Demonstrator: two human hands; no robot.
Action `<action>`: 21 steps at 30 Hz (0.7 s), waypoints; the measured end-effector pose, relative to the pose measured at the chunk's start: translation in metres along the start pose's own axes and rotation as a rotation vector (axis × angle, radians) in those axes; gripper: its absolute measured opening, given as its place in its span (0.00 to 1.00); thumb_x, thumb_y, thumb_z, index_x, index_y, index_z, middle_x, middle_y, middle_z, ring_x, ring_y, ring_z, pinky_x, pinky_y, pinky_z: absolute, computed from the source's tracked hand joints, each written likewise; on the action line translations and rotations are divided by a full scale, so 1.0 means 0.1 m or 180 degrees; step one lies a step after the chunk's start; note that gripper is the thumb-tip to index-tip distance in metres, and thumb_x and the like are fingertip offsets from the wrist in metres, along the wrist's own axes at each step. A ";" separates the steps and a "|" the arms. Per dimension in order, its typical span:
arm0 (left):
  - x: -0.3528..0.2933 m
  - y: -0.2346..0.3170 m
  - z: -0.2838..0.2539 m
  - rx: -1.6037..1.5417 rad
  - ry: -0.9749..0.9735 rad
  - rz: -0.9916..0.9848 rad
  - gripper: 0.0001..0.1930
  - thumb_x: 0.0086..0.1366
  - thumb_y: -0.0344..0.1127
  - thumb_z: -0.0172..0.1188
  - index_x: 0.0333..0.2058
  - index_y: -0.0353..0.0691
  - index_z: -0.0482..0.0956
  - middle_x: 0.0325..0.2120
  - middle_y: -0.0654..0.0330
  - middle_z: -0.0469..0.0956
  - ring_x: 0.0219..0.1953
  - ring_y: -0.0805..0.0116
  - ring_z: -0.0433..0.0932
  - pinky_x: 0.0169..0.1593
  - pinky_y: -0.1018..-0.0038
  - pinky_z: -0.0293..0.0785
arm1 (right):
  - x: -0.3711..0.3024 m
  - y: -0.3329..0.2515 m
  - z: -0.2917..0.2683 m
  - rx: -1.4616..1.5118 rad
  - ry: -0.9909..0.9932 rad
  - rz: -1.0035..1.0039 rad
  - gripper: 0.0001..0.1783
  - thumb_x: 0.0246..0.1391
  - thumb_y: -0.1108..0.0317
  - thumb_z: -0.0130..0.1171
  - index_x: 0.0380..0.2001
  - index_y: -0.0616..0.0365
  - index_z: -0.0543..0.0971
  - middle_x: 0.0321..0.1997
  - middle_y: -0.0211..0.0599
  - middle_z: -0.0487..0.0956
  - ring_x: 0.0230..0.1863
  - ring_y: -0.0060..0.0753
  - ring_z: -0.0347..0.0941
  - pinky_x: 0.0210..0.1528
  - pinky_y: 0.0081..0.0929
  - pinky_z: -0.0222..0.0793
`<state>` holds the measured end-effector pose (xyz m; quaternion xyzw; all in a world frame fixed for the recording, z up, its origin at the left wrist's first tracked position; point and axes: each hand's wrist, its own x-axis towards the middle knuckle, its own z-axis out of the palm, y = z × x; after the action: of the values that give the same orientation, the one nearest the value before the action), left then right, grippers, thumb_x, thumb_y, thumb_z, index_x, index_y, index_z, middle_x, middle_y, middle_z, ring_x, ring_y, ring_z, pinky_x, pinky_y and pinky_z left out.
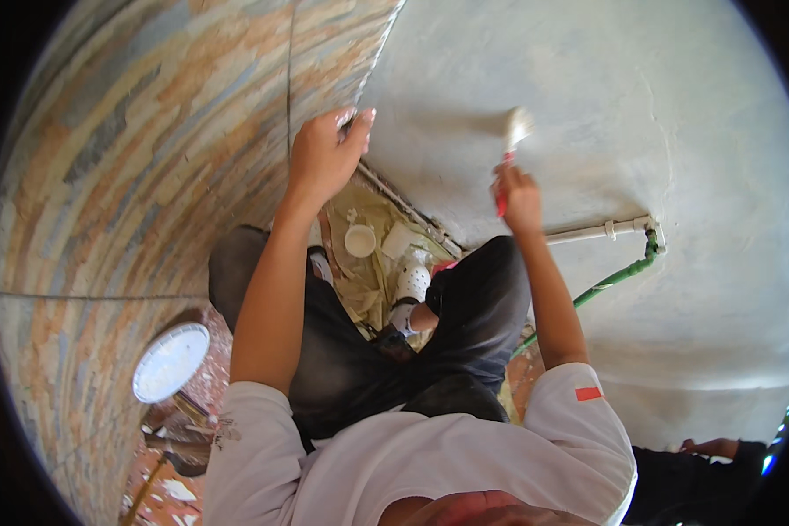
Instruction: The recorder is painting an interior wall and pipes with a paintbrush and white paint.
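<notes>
My right hand is closed round the red handle of a paintbrush. The brush points away from me, its pale bristles at or close to the grey plastered wall; whether they touch it I cannot tell. Near the corner where the grey wall meets the stone-patterned wall, my left hand is raised with bent fingers. White smears mark its fingertips. The thumb and fingers come close together, and what they hold, if anything, is hidden.
A small white cup stands on a yellowish sheet between my feet. A white pipe and green hose run along the grey wall. A white round lid leans at left. Another person's dark clothing shows lower right.
</notes>
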<state>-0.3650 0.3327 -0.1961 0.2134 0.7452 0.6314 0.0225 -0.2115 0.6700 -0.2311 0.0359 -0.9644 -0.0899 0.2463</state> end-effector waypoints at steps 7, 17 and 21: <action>-0.12 -0.07 -0.05 -0.0128 0.0185 -0.0194 0.18 0.69 0.43 0.57 0.29 0.31 0.79 0.19 0.60 0.78 0.23 0.74 0.78 0.31 0.75 0.72 | 0.25 -0.03 -0.74 0.0240 0.0341 -0.0006 0.11 0.50 0.73 0.59 0.39 0.57 0.78 0.30 0.41 0.78 0.28 0.46 0.74 0.33 0.40 0.70; 0.00 0.04 -0.01 -0.0162 -0.0017 -0.0111 0.19 0.71 0.42 0.56 0.25 0.32 0.75 0.18 0.64 0.74 0.22 0.78 0.73 0.29 0.78 0.69 | -0.18 -0.01 -0.27 -0.0147 0.0652 0.0454 0.14 0.47 0.71 0.60 0.41 0.57 0.77 0.34 0.42 0.77 0.32 0.43 0.73 0.37 0.38 0.71; -0.06 0.01 0.00 -0.0110 -0.0146 -0.0069 0.18 0.71 0.42 0.56 0.25 0.33 0.75 0.18 0.64 0.73 0.22 0.78 0.72 0.28 0.78 0.69 | -0.43 -0.32 0.26 0.0326 -0.0583 0.0446 0.11 0.49 0.69 0.59 0.38 0.55 0.77 0.36 0.42 0.78 0.33 0.46 0.76 0.38 0.39 0.74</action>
<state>-0.3592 0.3304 -0.1964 0.2193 0.7358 0.6388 0.0501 -0.1858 0.6478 -0.2796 -0.0274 -0.9863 -0.0260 0.1607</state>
